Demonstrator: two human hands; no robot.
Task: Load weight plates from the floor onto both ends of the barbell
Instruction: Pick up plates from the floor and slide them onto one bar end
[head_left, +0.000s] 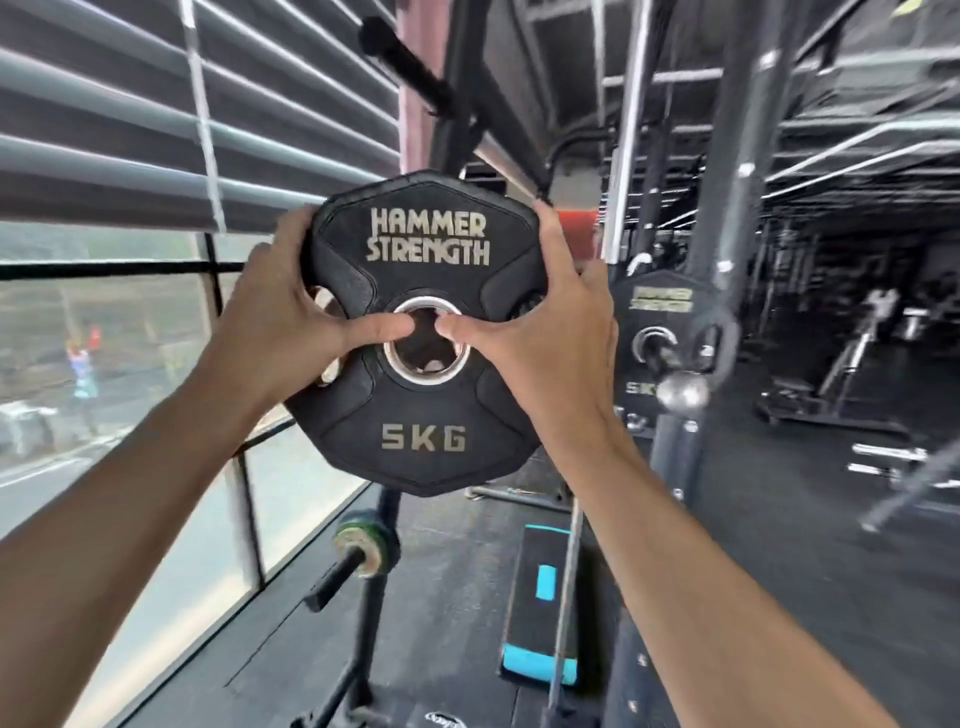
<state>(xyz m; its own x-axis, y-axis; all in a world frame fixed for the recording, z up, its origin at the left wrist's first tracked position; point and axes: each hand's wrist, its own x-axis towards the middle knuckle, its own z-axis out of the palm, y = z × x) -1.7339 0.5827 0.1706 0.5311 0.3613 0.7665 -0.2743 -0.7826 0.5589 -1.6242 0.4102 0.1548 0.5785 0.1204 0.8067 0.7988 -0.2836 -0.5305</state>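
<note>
A black 5 kg weight plate (422, 260) marked HAMMER STRENGTH is held up at chest height in the middle of the view, its face toward me. My left hand (275, 317) grips its left edge with the thumb at the steel centre ring. My right hand (550, 332) grips the right edge, its thumb also at the ring. To the right, a second 5 kg plate (657, 306) sits on a bar end beside a dark rack post (727, 208). The bar end behind the held plate is hidden.
Window blinds (156, 104) and glass fill the left side. Below, a short bar with a small green plate (363, 543) rests on a stand. A black and blue step platform (540, 597) lies on the dark floor. Racks and benches stand at the right.
</note>
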